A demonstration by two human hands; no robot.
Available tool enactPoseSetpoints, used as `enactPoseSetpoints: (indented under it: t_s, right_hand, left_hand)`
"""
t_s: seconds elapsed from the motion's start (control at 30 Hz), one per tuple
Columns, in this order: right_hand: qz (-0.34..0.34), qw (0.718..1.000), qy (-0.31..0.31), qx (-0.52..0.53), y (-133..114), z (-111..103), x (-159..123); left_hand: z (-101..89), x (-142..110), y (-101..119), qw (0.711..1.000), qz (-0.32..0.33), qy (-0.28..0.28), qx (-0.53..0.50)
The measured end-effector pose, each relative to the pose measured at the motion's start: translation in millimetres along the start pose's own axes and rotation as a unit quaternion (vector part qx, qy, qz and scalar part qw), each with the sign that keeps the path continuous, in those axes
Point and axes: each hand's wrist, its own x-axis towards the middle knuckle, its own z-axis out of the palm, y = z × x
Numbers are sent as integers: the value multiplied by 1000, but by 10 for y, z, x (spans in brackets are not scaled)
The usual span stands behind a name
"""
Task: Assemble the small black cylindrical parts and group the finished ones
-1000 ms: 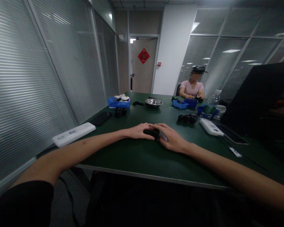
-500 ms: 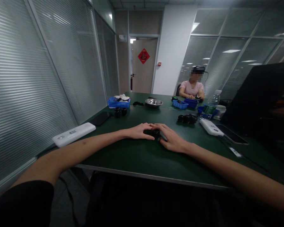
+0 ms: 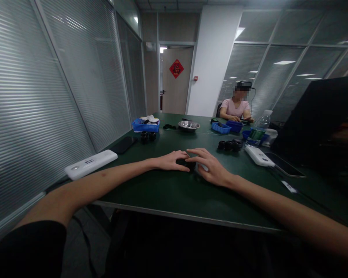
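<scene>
Near the middle of the table, my left hand (image 3: 171,160) is closed around a small black part (image 3: 191,166), thumb on the near side and fingers on the far side. The fingers cover much of this part, so its exact kind cannot be made out. My right hand (image 3: 211,166) is at the right end of the part, with its fingers apart and bent over it. Whether its fingertips touch the part is unclear. Several round black parts (image 3: 229,145) stand in a row beyond my right hand, and similar black parts (image 3: 147,136) stand at the far left.
A steel bowl (image 3: 188,126) and blue baskets (image 3: 220,128) stand farther back on the green table (image 3: 162,193). White power banks (image 3: 90,164) lie at the sides. On the right are a water bottle (image 3: 258,129), a phone (image 3: 285,165) and a dark screen (image 3: 313,119). A person (image 3: 235,108) sits opposite.
My right hand has loosened its hold on the black part, its fingers lifting and spreading. My left hand stays in place around the part. The person's hands across the table have shifted slightly.
</scene>
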Motion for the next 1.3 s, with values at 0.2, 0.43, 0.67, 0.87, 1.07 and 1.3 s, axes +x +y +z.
enactPoseSetpoints:
  t_s: [0.2,0.43,0.67,0.87,1.07,1.3]
  right_hand:
    - [-22,999,22,-14,32,-13,-16]
    - [-19,999,34,-20,62,-40,-17]
    - [-19,1000,19,1,28,-40,-11]
    - [-27,998,49,-5,53,-36,-23]
    - [-57,997,52,-15,50,-53,-26]
    - [-76,993,49,-69,107,-69,-64]
  left_hand:
    - [4,10,-24,1000,20,12,-12]
    - [-18,-4,7,1000,11,-2,10]
    - [-17,-2,15,1000,6,-3,5]
    - [-12,-4,9,1000,10,-1,4]
    - [-8,2,16,999,36,5,7]
    - [-11,-1,14,999,32,9,12]
